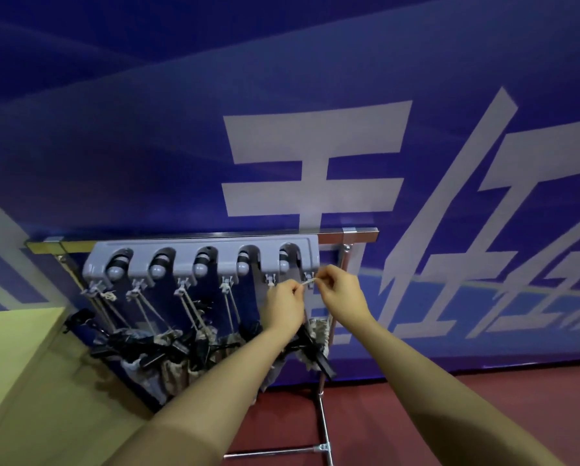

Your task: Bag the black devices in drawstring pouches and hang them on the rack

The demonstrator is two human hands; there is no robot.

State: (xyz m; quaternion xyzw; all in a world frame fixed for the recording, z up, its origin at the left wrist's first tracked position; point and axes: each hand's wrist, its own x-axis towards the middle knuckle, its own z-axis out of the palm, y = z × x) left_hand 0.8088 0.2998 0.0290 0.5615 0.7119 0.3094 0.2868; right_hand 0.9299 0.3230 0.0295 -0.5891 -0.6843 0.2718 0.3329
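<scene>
While pinching the pale drawstring [308, 281] taut between both sets of fingers, left hand [283, 306] just below and left of right hand [340, 292], working it at the rightmost hook [309, 276] of the grey rack [201, 260]. Below the wrists hangs the fabric pouch [317, 334], black device [315, 351] poking out of it, beside other bagged pouches [167, 351] strung from the hooks to the left. Judged soft and light in the cloth, dense in the device, so weight should drag on the cord. Best gripped by the cord loop near the hook, never by the limp fabric; thin cord likely slippery.
</scene>
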